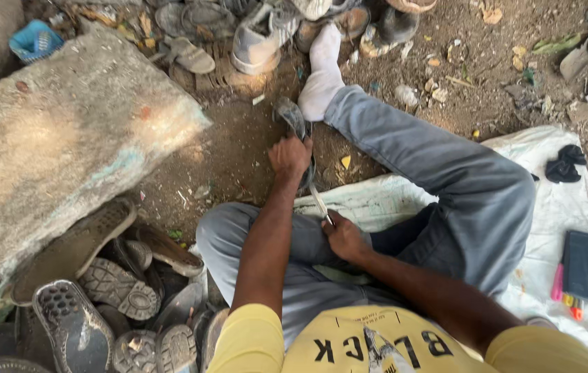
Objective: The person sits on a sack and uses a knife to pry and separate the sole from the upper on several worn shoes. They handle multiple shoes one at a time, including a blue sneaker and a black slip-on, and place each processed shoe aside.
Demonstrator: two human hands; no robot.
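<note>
Left hand [290,156] is clamped around a dark shoe sole [292,119], pinning it on the dirt ground [238,152] just beside the socked foot [321,72]. Right hand [344,238] is fisted on a thin blade [319,202], handle hidden in the fist, and the metal runs up toward the sole's near end. Can't tell if the tip is touching the sole or just short of it, since the left hand covers that spot.

Risks as I read it:
- The blade line points at the left hand's fingers, and the wrist sits right over it. A slip on tough rubber likely means a cut.
- The sole rests on loose dirt with no firm backing, so it could twist under pressure and throw the blade off.
- The right forearm crosses the grey-trousered knee [446,179], so a pull stroke that breaks free comes back toward the leg.

Around: big stone slab [66,138] on the left, pile of worn soles [100,304] by the left knee, more old shoes [259,34] up top. White sack sheet [556,207] under the person carries a dark wallet-like case [584,264] and coloured markers [564,293].
</note>
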